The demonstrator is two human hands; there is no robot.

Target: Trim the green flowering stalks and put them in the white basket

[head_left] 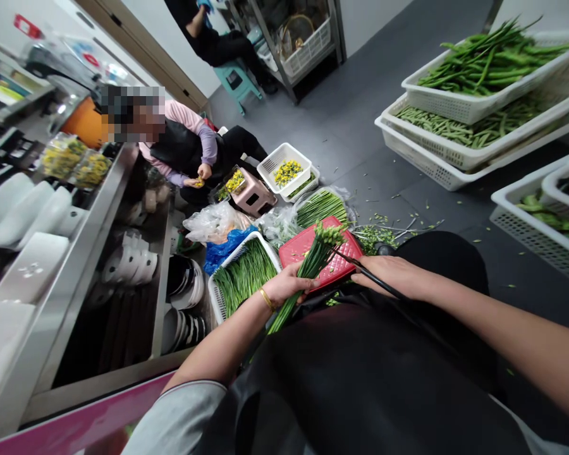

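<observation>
My left hand (289, 287) is wrapped round a bunch of long green stems (313, 259) with pale buds at the upper end. The bunch slants over a red quilted surface (291, 248). To its right, my right hand (386, 275) rests near a thin dark tool, perhaps scissors (367, 272), whose tip points at the stems just under the buds. How the fingers of my right hand lie on the tool is partly hidden. A white basket of green stems (246, 272) stands left of the red surface, and more stems (322, 208) lie on plastic beyond it.
A seated person (184, 145) handles yellow flowers beside a pink stool (253, 193). White baskets of green vegetables (459, 104) are stacked at the right. Cut pieces (379, 234) litter the floor. Metal shelving (90, 272) lines the left. Another person sits at the back.
</observation>
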